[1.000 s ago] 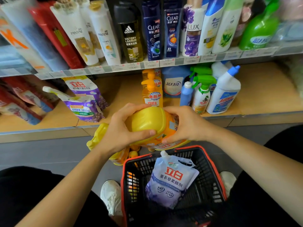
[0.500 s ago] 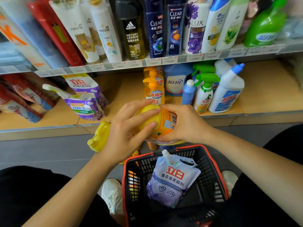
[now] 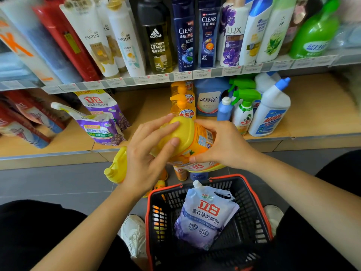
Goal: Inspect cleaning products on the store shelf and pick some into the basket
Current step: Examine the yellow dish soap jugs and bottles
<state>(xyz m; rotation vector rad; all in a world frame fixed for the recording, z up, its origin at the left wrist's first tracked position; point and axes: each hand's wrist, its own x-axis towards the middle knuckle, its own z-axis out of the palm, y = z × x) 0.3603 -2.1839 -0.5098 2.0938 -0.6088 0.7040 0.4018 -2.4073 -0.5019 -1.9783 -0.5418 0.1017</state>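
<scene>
A shop, price-tagged shelves [image 3: 205, 74] of shampoo bottles [image 3: 184, 34], shopping basket [image 3: 261, 216] on floor

Grey tiled floor [image 3: 48, 184] underfoot. White sneaker [image 3: 133, 233] low, left of centre; second white sneaker [image 3: 273, 216] to right, partly hidden. Black trousers [image 3: 39, 227] fill both lower corners. Up top, row of leaning bottles: white Pantene bottles [image 3: 97, 42], dark adidas bottle [image 3: 159, 40], two navy Clear bottles [image 3: 185, 36], white Lux bottle [image 3: 231, 36]. Price labels [image 3: 181, 75] in strip just beneath them.
</scene>
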